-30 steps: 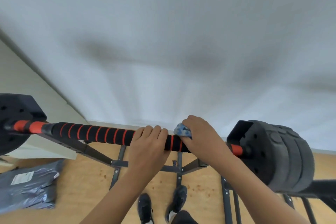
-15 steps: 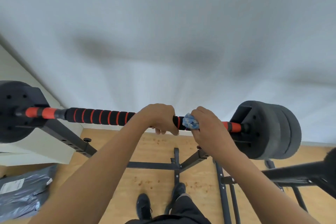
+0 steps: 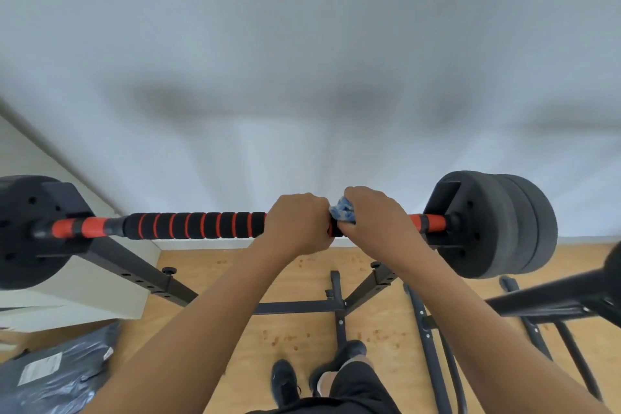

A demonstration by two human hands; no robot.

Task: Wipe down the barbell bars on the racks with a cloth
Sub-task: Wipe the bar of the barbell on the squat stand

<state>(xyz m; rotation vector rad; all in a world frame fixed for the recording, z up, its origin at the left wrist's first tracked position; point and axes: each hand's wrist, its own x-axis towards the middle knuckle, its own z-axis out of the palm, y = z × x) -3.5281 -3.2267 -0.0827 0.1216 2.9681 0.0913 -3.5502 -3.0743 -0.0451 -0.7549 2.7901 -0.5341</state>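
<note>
Now | barbell bar [image 3: 195, 225] lies across the rack [image 3: 134, 265], long axis left-right | left hand [image 3: 295, 225] wrapped round it | right hand [image 3: 376, 218] just beside, gripping blue cloth [image 3: 342, 212] onto bar | short red stretch [image 3: 431, 221] lies rightward toward plates [image 3: 504, 225]; right hand nearer.

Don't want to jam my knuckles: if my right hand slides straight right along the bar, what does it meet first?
The right hand, holding the cloth, has a stretch of bare bar ahead, then likely the weight plates.
</note>
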